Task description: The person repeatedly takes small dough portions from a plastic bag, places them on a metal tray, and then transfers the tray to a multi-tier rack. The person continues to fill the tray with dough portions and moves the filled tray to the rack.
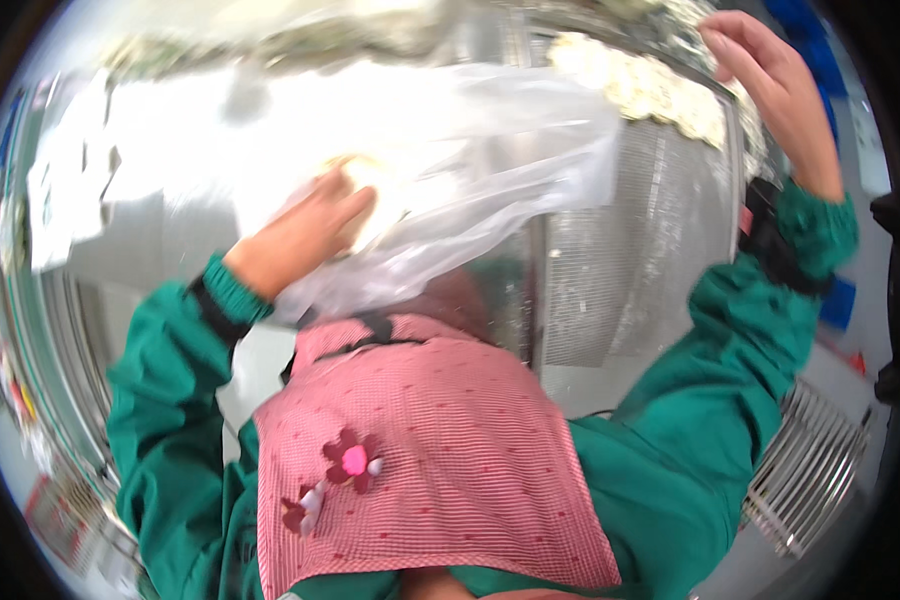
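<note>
My left hand (307, 229) is curled around a pale, flat piece of food (379, 202), perhaps dough, its outline washed out by glare. Beneath it spreads a clear plastic sheet or bag (495, 180), creased towards its right end. My right hand (784, 90) is raised at the upper right, fingers bent and nothing visible in them. Just left of that hand, pale crimped pieces that look like dumplings (637, 86) lie in rows along the far part of a mesh-patterned metal tray (592, 292).
White sheets (67, 187) lie at the left of the bright metal worktop (135, 232). More pale food (330, 41) runs along the far side, blurred. A metal rack (806, 465) stands at lower right, and a blue object (838, 304) is beyond my right forearm.
</note>
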Tool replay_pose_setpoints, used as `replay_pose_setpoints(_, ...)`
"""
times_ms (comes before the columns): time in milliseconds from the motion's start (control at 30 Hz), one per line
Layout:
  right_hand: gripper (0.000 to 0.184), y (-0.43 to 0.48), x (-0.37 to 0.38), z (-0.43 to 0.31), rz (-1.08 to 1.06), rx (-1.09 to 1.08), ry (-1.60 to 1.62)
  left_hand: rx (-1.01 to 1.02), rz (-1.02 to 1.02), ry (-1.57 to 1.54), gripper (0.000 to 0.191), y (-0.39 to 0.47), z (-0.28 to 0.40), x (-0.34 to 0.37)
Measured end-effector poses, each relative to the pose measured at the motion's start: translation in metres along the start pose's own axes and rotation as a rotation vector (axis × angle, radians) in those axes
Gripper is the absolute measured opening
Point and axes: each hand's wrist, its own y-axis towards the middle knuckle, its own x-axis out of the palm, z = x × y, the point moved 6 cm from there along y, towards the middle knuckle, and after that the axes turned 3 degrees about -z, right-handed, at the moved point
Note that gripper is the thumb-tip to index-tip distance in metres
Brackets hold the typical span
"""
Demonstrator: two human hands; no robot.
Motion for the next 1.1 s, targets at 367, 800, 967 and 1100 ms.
replay_pose_setpoints(367,0.075,-0.184,0.083,0.534,0.367,1.392,-0.533,-0.35,-0.102,-0.336,0.061,0.034,-0.026,-0.047)
replay_pose_setpoints(800,0.055,-0.154,0.14,0.429,0.202,1.243,0.63,-0.21,-0.015,-0.393,0.033,0.058,0.004,-0.073)
replay_pose_setpoints(967,0.069,-0.152,0.149,0.419,0.173,1.332,0.805,-0.206,0.042,-0.328,0.03,0.041,0.015,-0.094)
replay_pose_setpoints(1100,0.064,-0.118,0.077,0.324,0.378,1.123,0.255,-0.175,0.043,-0.318,0.025,0.009,0.013,-0.097)
